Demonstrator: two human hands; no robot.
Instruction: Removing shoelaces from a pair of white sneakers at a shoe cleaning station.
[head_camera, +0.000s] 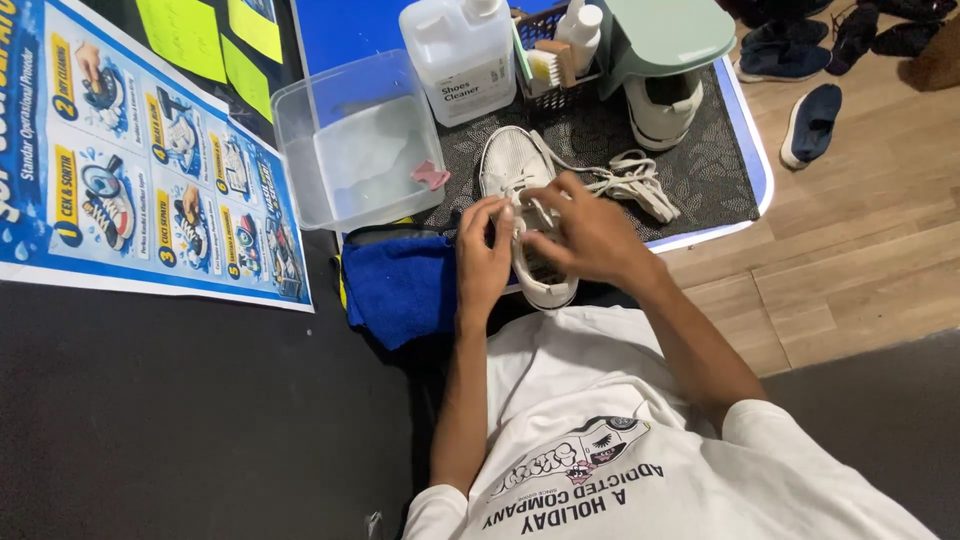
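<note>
A white sneaker (516, 170) lies toe-away on a dark speckled mat (700, 180), its heel near me. My left hand (483, 255) grips the shoe's left side by the lace area. My right hand (590, 235) pinches at the laces over the tongue. Loose white laces (632, 182) trail to the right of the shoe. Most of the shoe's opening is hidden under my fingers.
A clear plastic tub (350, 150) with water and a small pink piece stands left of the shoe. A blue cloth (400, 285) lies below it. Behind stand a cleaner jug (460, 55), a basket with brushes (548, 60), another white shoe (662, 110) under a green stand. Dark shoes (812, 120) lie on the wooden floor.
</note>
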